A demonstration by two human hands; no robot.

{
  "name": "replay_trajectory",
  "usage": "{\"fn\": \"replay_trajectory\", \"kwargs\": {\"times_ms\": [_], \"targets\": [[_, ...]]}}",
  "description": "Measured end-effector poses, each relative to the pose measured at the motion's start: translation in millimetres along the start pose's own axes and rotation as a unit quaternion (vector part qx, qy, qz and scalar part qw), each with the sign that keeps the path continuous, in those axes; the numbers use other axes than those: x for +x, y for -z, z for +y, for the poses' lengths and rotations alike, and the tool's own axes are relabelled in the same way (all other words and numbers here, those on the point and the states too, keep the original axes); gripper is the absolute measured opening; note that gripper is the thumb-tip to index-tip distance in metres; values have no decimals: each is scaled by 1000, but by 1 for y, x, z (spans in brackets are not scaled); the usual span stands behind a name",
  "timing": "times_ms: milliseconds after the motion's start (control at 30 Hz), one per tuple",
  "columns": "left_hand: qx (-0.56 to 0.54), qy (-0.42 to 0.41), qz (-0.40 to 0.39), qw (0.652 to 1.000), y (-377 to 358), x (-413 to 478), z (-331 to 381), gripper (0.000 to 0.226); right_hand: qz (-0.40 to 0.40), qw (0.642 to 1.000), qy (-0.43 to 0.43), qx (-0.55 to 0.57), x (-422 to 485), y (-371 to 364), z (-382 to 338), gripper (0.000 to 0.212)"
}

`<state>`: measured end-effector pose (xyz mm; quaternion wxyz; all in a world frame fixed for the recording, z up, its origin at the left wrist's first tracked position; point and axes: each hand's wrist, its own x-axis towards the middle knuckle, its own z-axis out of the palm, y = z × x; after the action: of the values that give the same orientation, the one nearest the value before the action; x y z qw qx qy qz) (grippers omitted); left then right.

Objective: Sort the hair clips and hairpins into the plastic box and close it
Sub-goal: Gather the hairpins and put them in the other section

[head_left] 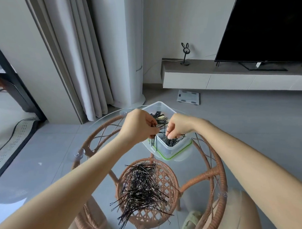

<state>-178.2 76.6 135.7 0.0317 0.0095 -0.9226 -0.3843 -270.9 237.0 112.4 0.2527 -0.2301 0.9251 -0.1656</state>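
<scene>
A clear plastic box (167, 152) with a green-edged rim stands on the far side of a round glass table. Black hairpins (174, 141) lie in its near compartment, and hair clips (158, 114) in its far one. My left hand (138, 127) grips a bunch of black hairpins (153, 140) that hang down over the box's left wall. My right hand (177, 127) reaches into the near compartment, its fingertips pinching among the pins there. A large loose pile of black hairpins (141, 189) lies on the glass nearer to me.
The glass top (98, 120) rests on a rattan frame (216, 172) with a woven lower shelf. Beyond the table are grey floor, curtains, a white tower fan, a bathroom scale (188, 97), and a low TV cabinet with a television (264, 26).
</scene>
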Motion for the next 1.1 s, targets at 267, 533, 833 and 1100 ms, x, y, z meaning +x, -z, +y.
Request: {"fn": "replay_trajectory", "kwargs": {"times_ms": [267,533,833,1100], "targets": [[23,-13,-13,1000,-40,46,17,10,155,988,-1,29,-24,10,36,23],[210,-34,-146,966,-93,68,27,16,274,960,-5,52,-65,6,67,19],[249,-32,-161,954,-76,69,29,18,299,952,40,48,-90,-11,54,18],[108,-84,-44,990,-35,29,13,18,256,959,71,103,-116,-49,23,12]]}}
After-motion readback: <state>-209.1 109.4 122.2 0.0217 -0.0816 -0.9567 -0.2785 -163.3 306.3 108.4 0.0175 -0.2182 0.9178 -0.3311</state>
